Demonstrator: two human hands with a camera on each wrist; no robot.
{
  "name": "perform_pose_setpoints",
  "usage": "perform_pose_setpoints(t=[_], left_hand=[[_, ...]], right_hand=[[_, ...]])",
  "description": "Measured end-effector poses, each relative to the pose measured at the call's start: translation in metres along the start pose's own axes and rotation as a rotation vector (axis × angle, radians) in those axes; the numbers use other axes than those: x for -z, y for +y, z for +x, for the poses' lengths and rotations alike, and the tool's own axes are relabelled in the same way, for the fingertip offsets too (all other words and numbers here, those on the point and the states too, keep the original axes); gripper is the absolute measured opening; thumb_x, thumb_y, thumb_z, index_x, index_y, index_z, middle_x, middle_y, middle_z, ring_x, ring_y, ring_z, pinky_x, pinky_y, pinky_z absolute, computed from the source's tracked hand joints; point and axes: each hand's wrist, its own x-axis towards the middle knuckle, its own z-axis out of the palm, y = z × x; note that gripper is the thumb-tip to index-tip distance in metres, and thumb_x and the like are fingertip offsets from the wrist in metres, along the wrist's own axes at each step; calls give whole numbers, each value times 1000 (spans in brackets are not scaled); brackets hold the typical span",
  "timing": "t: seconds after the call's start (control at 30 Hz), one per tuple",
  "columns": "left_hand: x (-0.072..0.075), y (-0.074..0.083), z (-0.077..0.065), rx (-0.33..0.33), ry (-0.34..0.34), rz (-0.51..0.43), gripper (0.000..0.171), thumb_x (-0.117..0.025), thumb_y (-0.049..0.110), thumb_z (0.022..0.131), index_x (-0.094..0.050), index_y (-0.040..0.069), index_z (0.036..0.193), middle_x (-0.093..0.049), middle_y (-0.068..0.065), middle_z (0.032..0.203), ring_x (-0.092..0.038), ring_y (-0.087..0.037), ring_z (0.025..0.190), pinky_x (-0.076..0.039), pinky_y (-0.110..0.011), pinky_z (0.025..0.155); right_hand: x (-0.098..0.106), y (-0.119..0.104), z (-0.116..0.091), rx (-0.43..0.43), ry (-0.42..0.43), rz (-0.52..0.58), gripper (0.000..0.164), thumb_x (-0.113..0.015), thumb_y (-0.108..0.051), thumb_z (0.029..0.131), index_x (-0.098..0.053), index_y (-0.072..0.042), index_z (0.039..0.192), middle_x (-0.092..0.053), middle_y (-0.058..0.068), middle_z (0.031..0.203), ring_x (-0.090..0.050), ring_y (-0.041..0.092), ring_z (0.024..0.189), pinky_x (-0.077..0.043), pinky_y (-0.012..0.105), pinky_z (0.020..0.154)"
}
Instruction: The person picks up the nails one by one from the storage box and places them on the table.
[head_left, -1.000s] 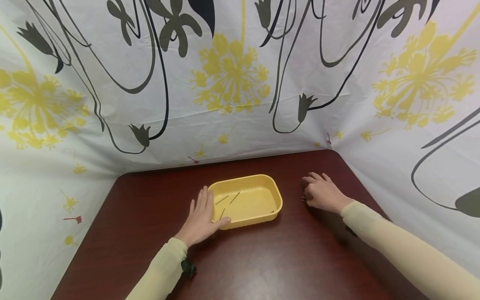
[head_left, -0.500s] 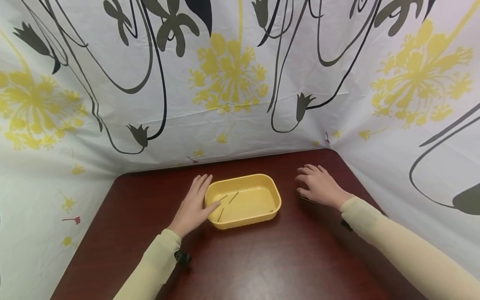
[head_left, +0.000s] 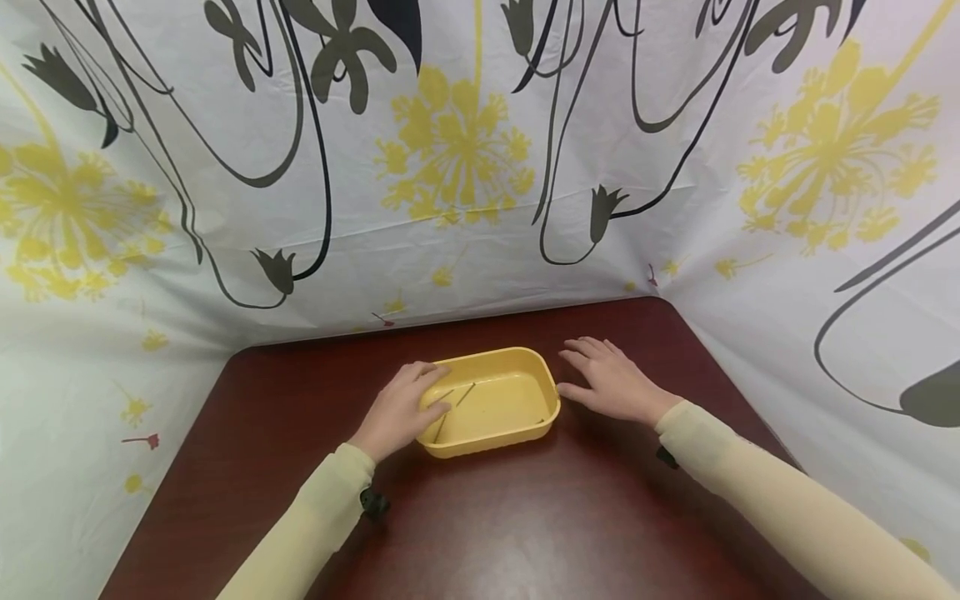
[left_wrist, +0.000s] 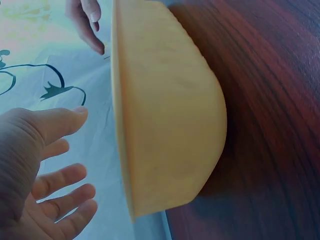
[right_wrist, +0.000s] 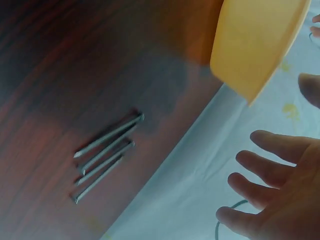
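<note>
A shallow yellow plastic tray (head_left: 491,442) has several thin nails (head_left: 467,394) lying inside it. My left hand (head_left: 397,412) is over its left end, fingers loosely bent; the left wrist view shows the hand apart from the rim. Beside the tray's right end is my right hand (head_left: 611,379), fingers spread and holding nothing. In the head view its thumb tip appears close to the rim; whether it touches cannot be told. Several grey nails (right_wrist: 107,150) lie side by side on the table in the right wrist view. In the head view my right hand and forearm hide them.
The tray stands on a dark red-brown wooden table (head_left: 480,525) with rounded far corners. A white cloth (head_left: 337,208) printed with yellow and grey flowers hangs behind the table and along both sides.
My right hand, earlier low over the nails at the right, has let go of them, lifted and moved left to the tray. My left hand shifted off the tray's end, then came back over it.
</note>
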Motion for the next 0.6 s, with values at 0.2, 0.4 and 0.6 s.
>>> perform_pose_setpoints(t=[0.2, 0.4, 0.6], left_hand=[[-8, 5, 3, -16, -58, 11, 43, -77, 31, 90, -69, 14, 130, -61, 0, 124, -57, -20, 116, -49, -41, 97], [-17, 7, 7, -21, -118, -2, 32, -79, 24, 88, -75, 13, 118, -61, -1, 115, -60, -20, 104, -52, -41, 85], [-24, 8, 10, -18, -194, -13, 23, -78, 17, 85, -78, 12, 107, -63, -1, 106, -60, -19, 96, -52, -37, 78]], right_hand=[[-8, -15, 0, 3, -32, 18, 86, -56, -66, 93, -45, -3, 151, -39, 16, 156, -31, 37, 145, -22, 60, 116], [-20, -25, 3, 19, -48, 10, 102, -46, -76, 91, -30, 0, 157, -29, 17, 161, -27, 32, 148, -24, 59, 115], [-32, -32, 5, 23, -62, 17, 112, -40, -84, 87, -23, 0, 159, -22, 17, 164, -24, 33, 149, -24, 59, 115]])
